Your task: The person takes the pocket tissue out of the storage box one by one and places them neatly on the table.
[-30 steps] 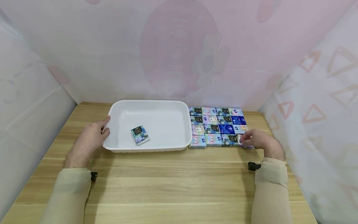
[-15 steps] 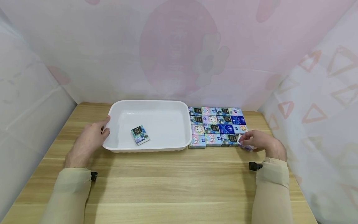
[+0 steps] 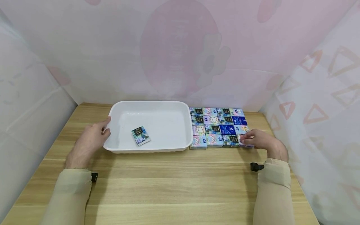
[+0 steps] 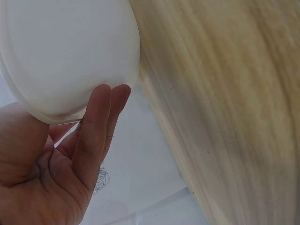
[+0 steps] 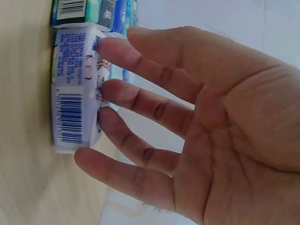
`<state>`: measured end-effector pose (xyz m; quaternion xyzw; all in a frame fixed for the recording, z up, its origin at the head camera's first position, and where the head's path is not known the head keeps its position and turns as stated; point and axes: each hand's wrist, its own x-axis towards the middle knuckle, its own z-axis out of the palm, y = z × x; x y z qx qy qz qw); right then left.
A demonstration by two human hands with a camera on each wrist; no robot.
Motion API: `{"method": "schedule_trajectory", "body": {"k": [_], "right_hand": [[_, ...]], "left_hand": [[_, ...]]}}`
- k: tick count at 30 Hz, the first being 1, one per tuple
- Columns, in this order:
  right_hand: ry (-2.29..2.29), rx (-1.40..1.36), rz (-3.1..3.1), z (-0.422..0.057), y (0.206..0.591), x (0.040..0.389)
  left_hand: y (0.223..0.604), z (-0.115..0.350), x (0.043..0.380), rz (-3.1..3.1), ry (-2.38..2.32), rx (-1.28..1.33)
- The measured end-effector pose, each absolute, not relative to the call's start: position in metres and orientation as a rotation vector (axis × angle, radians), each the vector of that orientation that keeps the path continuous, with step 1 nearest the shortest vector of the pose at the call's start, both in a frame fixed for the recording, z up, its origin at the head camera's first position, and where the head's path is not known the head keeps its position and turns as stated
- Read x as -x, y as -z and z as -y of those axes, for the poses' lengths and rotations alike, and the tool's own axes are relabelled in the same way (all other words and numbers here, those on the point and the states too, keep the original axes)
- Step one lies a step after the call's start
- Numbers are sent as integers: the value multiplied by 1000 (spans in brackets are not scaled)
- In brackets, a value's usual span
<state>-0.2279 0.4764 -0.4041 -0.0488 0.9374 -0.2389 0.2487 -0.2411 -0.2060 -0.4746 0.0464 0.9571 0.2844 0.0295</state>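
Note:
My left hand (image 3: 91, 137) holds the left end of a white plastic tray (image 3: 157, 117), with fingertips on its outer wall in the left wrist view. One dark floral tissue pack (image 3: 141, 136) lies at an angle inside the tray. At the right end of the front row, my right hand (image 3: 260, 139) rests its fingertips on a lilac tissue pack (image 5: 75, 89). Those fingers are extended over its top face, and the thumb stands apart from it. Beside it sits another dark floral tissue pack (image 3: 230, 141).
Rows of tissue packs (image 3: 212, 120) in blue, floral and cartoon prints lie flat against the tray's right side. The wooden table (image 3: 174, 184) stretches in front. Patterned cloth walls (image 3: 180, 50) close off the back and both sides.
The lilac pack was tilted out of line half a second ago and now lies flat in the front row. My right fingers have loosened on it. My left hand and the tray have stayed still.

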Motion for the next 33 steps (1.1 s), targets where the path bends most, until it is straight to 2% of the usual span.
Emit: {"method": "schedule_trajectory", "body": {"k": [6,14,33], "right_hand": [[604,269,-2777,-457,393,226],[492,297,-2913,-400,377,223],[462,577,-3058,-271,394,223]], "left_hand": [[475,206,241,-2952,-874,-136],[474,207,241,-2950,-872,-134],[475,207,241,-2942,-871,-126]]}}
